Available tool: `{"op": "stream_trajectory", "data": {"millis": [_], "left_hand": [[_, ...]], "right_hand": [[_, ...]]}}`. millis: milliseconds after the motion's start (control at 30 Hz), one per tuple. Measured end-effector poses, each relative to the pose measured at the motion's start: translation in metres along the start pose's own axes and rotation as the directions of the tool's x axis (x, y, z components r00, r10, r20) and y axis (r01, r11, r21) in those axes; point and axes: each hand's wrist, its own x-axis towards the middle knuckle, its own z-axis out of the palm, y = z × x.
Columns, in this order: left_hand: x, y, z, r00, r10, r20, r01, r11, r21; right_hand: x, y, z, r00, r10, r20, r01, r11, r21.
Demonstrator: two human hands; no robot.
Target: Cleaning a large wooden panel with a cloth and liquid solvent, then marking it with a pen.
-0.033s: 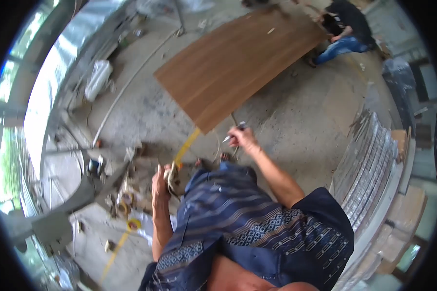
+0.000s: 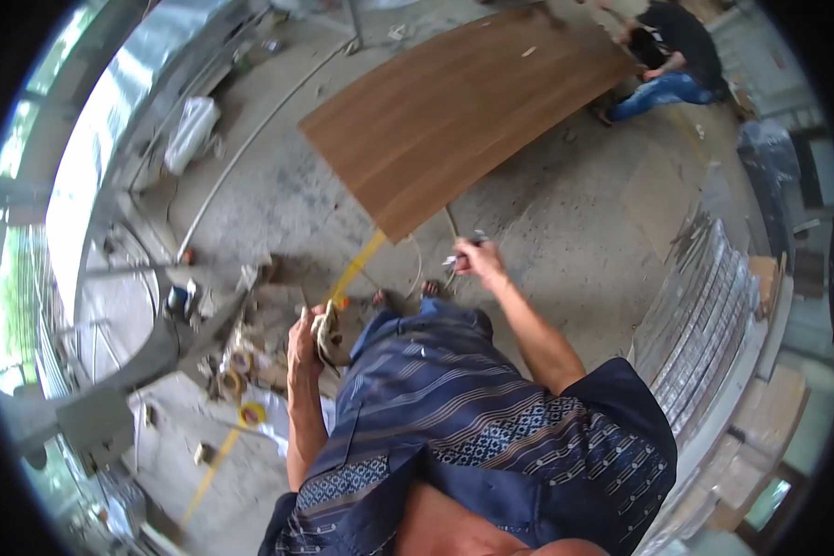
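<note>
My left hand point(image 2: 302, 345) is closed round a crumpled beige cloth point(image 2: 331, 337), held beside my left hip. Out in front of me, my right hand point(image 2: 483, 263) grips a small dark tool with a silvery tip point(image 2: 453, 260); its exact kind is too small to make out. Beyond both hands lies a large brown wood-grain board point(image 2: 463, 116), its near corner pointing toward me. Neither hand touches the board. The tool is a short way to the right of that corner.
Another person point(image 2: 675, 60) crouches at the board's far right end. Wrapped long strips point(image 2: 700, 324) are stacked to my right. Tape rolls point(image 2: 241, 361) and scraps lie at my left, near a grey metal frame point(image 2: 171, 357). A white plastic bag point(image 2: 192, 134) sits farther left.
My right hand with the tool has shifted slightly to the right. The view has moved a little, and both hands keep their hold.
</note>
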Motion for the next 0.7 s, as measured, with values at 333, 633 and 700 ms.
{"op": "stream_trajectory", "data": {"millis": [333,633,700], "left_hand": [[-0.031,-0.026,-0.044,0.991,-0.057,-0.121,0.038,0.986,-0.161],[-0.017,-0.020,-0.057,0.974,0.035,-0.225,-0.049,0.997,-0.057],[-0.011,-0.017,-0.062,0.972,0.053,-0.230,-0.068,0.996,-0.055]], "right_hand": [[-0.063,0.163,-0.152,0.824,0.423,-0.378,-0.490,0.866,-0.098],[-0.053,0.105,-0.090,0.908,0.238,-0.345,-0.333,0.910,-0.246],[-0.048,0.095,-0.081,0.933,0.166,-0.319,-0.270,0.909,-0.316]]}}
